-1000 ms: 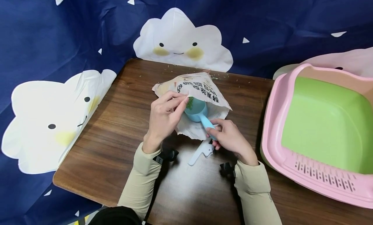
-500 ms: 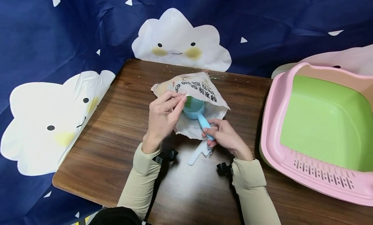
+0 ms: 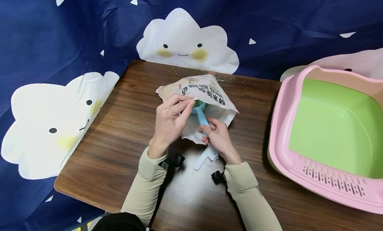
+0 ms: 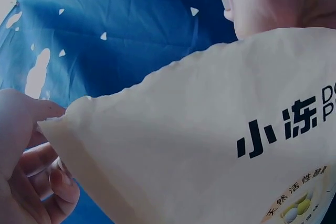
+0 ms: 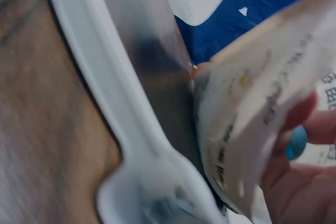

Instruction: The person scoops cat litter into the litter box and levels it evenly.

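Observation:
A white printed paper bag (image 3: pixel 203 89) lies on the table with its torn mouth toward me. My left hand (image 3: pixel 172 121) pinches the mouth's upper edge between thumb and fingers, lifting it; the left wrist view shows that hand at a corner of the bag (image 4: pixel 157 140). My right hand (image 3: pixel 219 136) grips the handle of a light blue scoop (image 3: pixel 201 116), also glimpsed between the fingers in the right wrist view. The scoop's cup is inside the mouth, partly hidden by the left fingers and the bag, with green bits showing at it.
A white tool with a long straight handle (image 3: pixel 204 157) lies on the table (image 3: pixel 113 151) just below the bag. To the right stands a pink-rimmed litter box (image 3: pixel 279 137) with a green inside. Small green bits are scattered behind the bag.
My right hand has moved left and forward, carrying the scoop deeper into the bag; its handle now stands steeper. The left hand keeps its pinch on the bag's edge.

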The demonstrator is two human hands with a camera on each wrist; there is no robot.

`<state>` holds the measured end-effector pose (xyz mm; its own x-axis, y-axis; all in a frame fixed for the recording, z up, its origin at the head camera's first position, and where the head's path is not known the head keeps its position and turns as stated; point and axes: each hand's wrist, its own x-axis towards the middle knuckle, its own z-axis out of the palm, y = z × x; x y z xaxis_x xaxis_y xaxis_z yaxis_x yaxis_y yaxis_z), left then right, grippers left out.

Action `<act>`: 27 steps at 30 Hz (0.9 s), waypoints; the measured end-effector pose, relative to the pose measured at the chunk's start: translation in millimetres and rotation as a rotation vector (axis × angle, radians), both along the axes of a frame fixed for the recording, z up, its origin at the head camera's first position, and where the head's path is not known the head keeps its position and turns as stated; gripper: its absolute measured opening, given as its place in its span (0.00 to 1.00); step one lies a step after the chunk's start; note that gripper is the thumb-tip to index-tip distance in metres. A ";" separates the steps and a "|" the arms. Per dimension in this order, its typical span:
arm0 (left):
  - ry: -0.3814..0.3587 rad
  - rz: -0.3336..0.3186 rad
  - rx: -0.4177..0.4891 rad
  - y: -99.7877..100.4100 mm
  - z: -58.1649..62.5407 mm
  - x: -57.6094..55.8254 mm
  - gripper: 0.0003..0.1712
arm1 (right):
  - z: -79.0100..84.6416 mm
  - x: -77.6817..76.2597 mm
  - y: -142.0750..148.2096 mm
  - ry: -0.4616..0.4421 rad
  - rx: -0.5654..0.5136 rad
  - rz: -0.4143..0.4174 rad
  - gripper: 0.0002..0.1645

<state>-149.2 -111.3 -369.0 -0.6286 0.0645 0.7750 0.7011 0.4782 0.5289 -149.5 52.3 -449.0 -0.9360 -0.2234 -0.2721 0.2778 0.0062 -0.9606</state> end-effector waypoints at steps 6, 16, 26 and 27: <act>0.000 0.001 -0.003 0.7 0.1 -0.2 0.08 | -3.2 -1.5 -7.4 0.010 -0.075 -0.093 0.26; -0.014 0.008 0.003 0.7 -0.5 0.4 0.08 | -8.2 -7.6 -4.5 -0.039 -0.168 -0.092 0.28; -0.017 -0.008 0.022 -0.9 -0.8 -1.7 0.08 | -6.3 -9.5 1.9 -0.080 -0.222 -0.053 0.30; -0.018 -0.010 0.023 -1.1 -0.8 -1.9 0.08 | -5.0 -9.7 3.8 -0.090 -0.236 -0.046 0.30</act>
<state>-151.1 -112.5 -369.8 -0.6417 0.0534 0.7651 0.6963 0.4589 0.5519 -159.1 56.1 -454.0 -0.9211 -0.2481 -0.3002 0.3571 -0.2303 -0.9053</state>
